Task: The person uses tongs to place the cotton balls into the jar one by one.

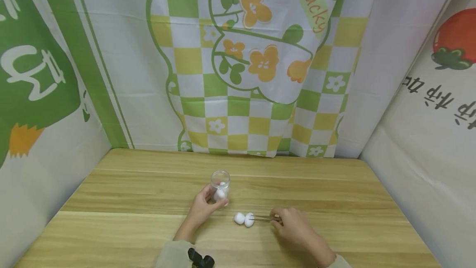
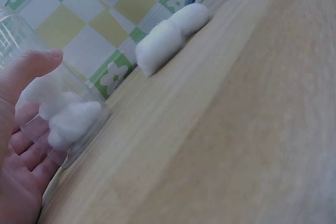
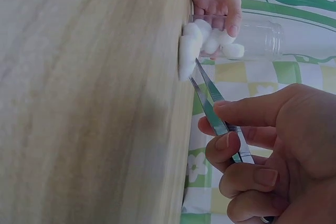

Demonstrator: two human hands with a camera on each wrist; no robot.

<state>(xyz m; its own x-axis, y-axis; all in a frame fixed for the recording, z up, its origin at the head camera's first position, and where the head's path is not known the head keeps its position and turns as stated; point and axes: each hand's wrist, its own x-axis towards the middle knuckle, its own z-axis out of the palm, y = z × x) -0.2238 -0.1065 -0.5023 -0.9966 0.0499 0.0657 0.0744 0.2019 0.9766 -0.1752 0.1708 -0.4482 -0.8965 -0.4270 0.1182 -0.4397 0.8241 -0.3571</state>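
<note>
My left hand (image 1: 201, 210) grips a clear, open-topped jar (image 1: 221, 179) that stands upright on the table, thumb on the near side. Several white cotton balls (image 2: 76, 121) lie in the jar's lower part. To the right of the jar, two more cotton balls (image 1: 239, 218) sit side by side on the wood. With my right hand (image 1: 295, 226) I pinch metal tweezers (image 3: 207, 98) between thumb and fingers. Their tips are spread apart and reach the right-hand cotton ball (image 1: 249, 220), overlapping it in the head view.
The wooden table (image 1: 148, 185) spreads around both hands. A green, yellow and white checked curtain (image 1: 238, 123) hangs along its back edge, with printed cloth walls (image 1: 420, 135) at both sides. A black clip-like object (image 1: 201, 258) is by the left sleeve.
</note>
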